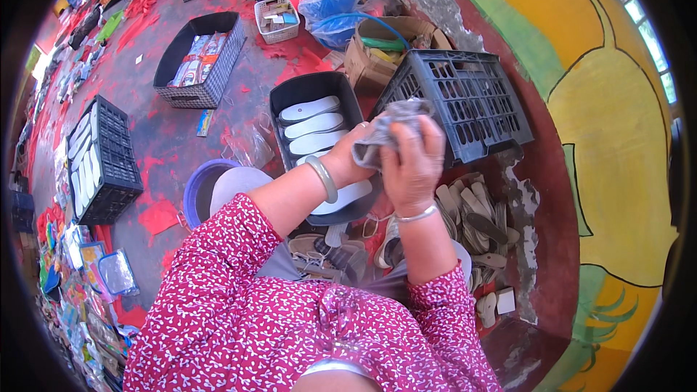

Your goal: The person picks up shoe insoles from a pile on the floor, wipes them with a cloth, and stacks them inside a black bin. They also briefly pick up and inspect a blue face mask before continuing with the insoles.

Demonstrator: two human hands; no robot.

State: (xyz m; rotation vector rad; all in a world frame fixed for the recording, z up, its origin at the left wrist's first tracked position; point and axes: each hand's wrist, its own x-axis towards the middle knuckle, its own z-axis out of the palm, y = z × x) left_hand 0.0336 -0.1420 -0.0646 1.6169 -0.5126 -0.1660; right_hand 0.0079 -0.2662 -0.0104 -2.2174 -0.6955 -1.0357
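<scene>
A crumpled grey cloth (388, 131) is held up between my two hands, above the right side of a dark bin. My right hand (414, 163) wraps its fingers over the front of the cloth. At the cloth's left edge, my left hand (352, 156) is closed on it, with its fingertips partly hidden; whether anything lies inside the cloth I cannot tell. Below and to the left, the dark fabric bin (279, 105) holds a row of white insoles (311, 109), partly covered by my left forearm.
A dark plastic crate (472, 91) stands right of the bin, beside the painted wall. Loose insoles and soles (475, 210) pile up below it. A purple basin (197, 185) sits left of my knee. Farther left stands another crate (112, 167) of white insoles.
</scene>
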